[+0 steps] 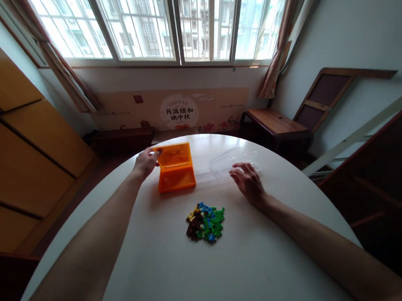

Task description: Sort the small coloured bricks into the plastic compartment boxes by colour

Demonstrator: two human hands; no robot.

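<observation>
An orange plastic box stands on the white round table with its see-through lid raised. My left hand pinches the left edge of that lid between thumb and fingers. To the right of the box lies a clear plastic case. Over its right part hovers my right hand, fingers curved and apart, with nothing visible in them; whether it touches the case is unclear. Nearer to me, a pile of small building bricks in green, blue, brown and yellow rests on the tabletop.
The round white table fills the foreground. Beyond it, a wooden chair stands at the right back, and a printed banner hangs below the window. Wooden cabinets line the left side.
</observation>
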